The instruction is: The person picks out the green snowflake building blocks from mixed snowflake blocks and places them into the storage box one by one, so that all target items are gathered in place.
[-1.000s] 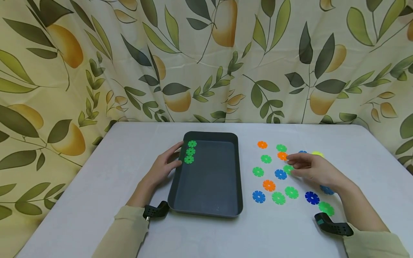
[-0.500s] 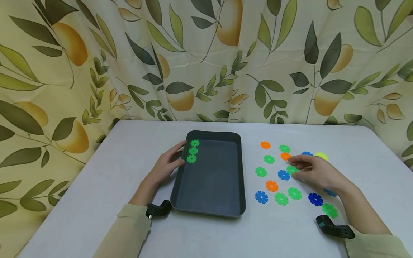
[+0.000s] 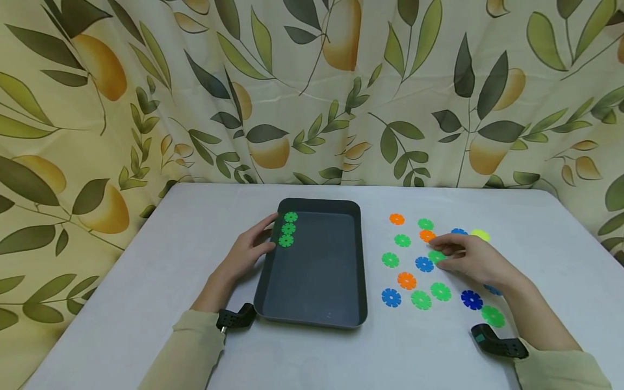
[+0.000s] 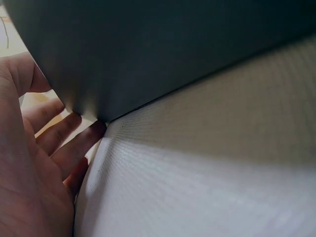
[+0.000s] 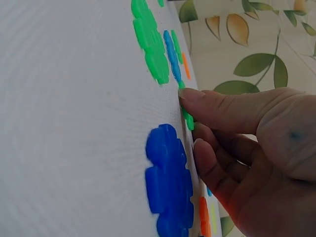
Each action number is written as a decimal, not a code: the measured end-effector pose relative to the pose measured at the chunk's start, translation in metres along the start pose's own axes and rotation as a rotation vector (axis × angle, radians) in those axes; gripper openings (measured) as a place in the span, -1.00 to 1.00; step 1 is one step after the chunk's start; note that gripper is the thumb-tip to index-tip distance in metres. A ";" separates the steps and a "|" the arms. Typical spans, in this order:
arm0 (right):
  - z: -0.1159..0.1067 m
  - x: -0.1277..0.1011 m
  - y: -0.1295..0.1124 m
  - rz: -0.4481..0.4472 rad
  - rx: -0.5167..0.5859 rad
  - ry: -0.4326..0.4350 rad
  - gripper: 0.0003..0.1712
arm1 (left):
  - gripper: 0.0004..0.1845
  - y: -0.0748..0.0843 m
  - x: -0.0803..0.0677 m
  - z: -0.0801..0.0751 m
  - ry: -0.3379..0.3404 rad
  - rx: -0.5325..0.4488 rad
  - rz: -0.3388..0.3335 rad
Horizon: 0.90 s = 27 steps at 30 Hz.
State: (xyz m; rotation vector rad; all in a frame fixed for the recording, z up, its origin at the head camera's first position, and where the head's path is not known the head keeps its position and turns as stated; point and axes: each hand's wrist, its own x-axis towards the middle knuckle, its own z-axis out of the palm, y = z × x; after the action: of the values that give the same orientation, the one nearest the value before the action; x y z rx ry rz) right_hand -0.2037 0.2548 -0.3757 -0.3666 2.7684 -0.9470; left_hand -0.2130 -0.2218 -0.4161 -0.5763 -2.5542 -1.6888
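Note:
My left hand (image 3: 247,248) rests against the left wall of a dark grey baking tray (image 3: 317,271); its fingertips touch the side, also in the left wrist view, where the tray (image 4: 173,44) looms above. Inside the tray, three green flower-shaped discs (image 3: 288,228) form a column at the upper left. My right hand (image 3: 475,260) is low over the loose discs on the right. Its thumb and fingers pinch a green disc (image 3: 435,257) at the table surface; in the right wrist view that green disc (image 5: 188,120) stands edge-on between them, partly covered by the thumb.
Several discs lie scattered right of the tray: orange (image 3: 407,280), blue (image 3: 424,264), green (image 3: 421,299), dark blue (image 3: 471,299) and yellow (image 3: 481,234). A white cloth (image 3: 312,357) covers the table. A leaf-patterned curtain (image 3: 302,119) hangs behind its far edge.
The head view shifts slightly right and back. My right hand moves a little left over the same green disc, its fingers closing around it. My left hand stays at the tray.

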 end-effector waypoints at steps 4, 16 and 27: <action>0.000 0.000 -0.001 -0.003 -0.009 0.000 -0.47 | -0.30 0.000 0.000 0.000 0.003 0.001 -0.006; 0.000 0.000 -0.001 -0.020 -0.034 0.013 -0.51 | -0.30 0.000 0.000 0.000 0.001 0.002 -0.011; -0.001 -0.002 -0.001 -0.010 -0.067 0.026 -0.59 | -0.30 -0.001 0.000 0.000 -0.002 0.009 0.002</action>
State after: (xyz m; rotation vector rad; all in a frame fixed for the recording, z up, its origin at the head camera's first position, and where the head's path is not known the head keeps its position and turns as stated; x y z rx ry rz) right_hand -0.2013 0.2549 -0.3740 -0.3816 2.8301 -0.8688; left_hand -0.2133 -0.2216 -0.4166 -0.5800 -2.5596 -1.6767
